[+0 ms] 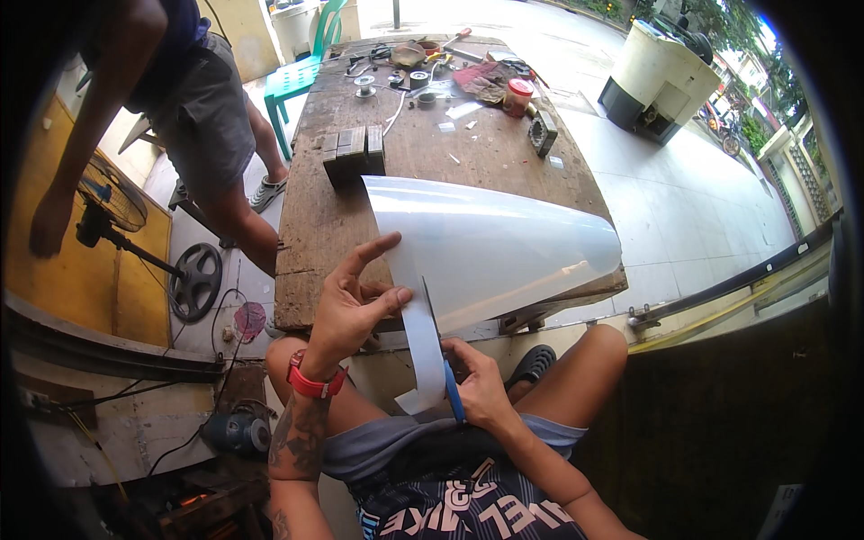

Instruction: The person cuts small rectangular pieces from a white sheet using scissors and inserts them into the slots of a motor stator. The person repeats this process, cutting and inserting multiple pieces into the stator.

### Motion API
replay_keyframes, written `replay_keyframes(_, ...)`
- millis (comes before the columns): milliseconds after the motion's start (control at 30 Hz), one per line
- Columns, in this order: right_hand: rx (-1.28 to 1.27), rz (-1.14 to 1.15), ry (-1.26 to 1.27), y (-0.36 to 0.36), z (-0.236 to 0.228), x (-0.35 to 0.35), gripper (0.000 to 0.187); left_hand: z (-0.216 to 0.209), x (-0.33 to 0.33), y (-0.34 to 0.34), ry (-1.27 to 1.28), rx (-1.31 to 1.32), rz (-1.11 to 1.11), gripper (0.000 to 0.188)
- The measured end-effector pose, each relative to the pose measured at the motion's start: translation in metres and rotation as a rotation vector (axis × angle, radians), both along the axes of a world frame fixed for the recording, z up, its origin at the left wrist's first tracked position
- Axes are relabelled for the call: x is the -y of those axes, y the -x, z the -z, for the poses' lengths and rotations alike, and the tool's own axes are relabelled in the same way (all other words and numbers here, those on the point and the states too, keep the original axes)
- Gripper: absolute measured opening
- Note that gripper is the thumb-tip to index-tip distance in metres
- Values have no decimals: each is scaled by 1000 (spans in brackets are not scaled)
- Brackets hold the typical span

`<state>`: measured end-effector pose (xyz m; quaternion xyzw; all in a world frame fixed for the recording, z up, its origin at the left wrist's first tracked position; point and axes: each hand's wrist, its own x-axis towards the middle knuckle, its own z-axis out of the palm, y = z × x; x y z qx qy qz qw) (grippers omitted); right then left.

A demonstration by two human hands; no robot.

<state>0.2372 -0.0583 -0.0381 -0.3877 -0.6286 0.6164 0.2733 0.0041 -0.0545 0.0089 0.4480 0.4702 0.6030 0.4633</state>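
Note:
A large, curled translucent plastic sheet [504, 247] lies across the near part of the wooden table [315, 234]. My left hand [351, 306] pinches its left edge between thumb and fingers, with the index finger stretched out along it. In my right hand [479, 382] is a pair of scissors [453, 393] with blue handles. Their blades point away from me into the sheet, at the line of a cut. A narrow strip [425, 360] hangs down toward my lap to the left of the blades, its lower end bent.
Dark metal blocks [354, 155] stand just beyond the sheet. Farther back are a red-lidded jar [517, 97], a rag [486, 81], wire spools and small tools. A person in grey shorts [202, 108] stands at left, near a fan [112, 193] and a green chair [301, 76].

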Motion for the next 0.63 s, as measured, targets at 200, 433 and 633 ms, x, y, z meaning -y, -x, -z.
replay_keyframes(200,-14,24,-40,4,-3,0,40,-4,2,0,-5,9,-5,70)
replay_keyframes(433,-43,17,-127,8,-9,-9,38,-7,8,-7,27,49,21,69)
replay_keyframes(633,-32,7,121,7,-7,-9,38,-6,8,-5,-1,-13,17,69)
